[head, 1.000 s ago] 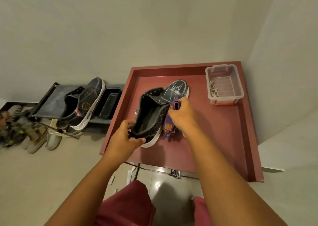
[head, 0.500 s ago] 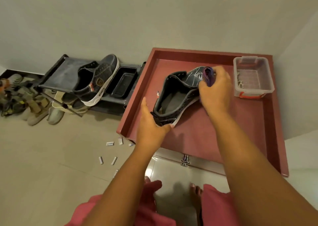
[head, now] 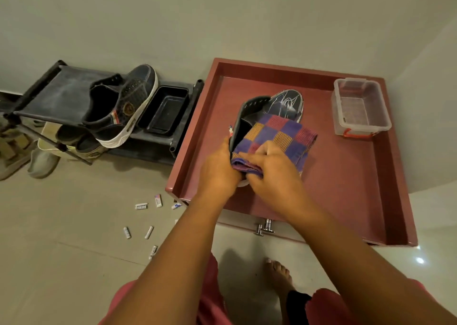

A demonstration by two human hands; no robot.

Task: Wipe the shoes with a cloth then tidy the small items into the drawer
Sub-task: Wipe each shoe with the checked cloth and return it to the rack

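**Checked cloth opened over the heel of the sneaker**

Purple, red and orange checks now cover most of the dark sneaker (head: 284,102) lying in the open red drawer (head: 358,176). Half a second ago the cloth (head: 277,134) was a small wad pressed at the toe; I now have it spread out and pulled back to the heel end, so only the toe cap with its pale scribbled lines and the collar show. My right hand (head: 274,171) is curled tight, pinching a bunched edge of the cloth. My left hand (head: 220,169) is closed around the heel of the sneaker and meets the cloth there; how far its fingers wrap underneath I cannot tell. I read this as the wipe working along from toe to heel, so this shoe looks close to done, though the wiping step is not over.

Counting what I can see: two dark sneakers, this one and its apparent mate (head: 123,107) tilted on the top tier of the shoe rack (head: 57,94), beside one black tray (head: 165,112). Whether the mate has been wiped I cannot tell. One cloth. One clear plastic box (head: 361,107) with red latches sits in the far right corner of the drawer, well apart from the sneaker. On the floor tiles near the drawer's front left corner lie about seven small items (head: 141,206), which look like batteries and small packets, all yet to be tidied. More footwear sits below the rack, too jumbled to count.
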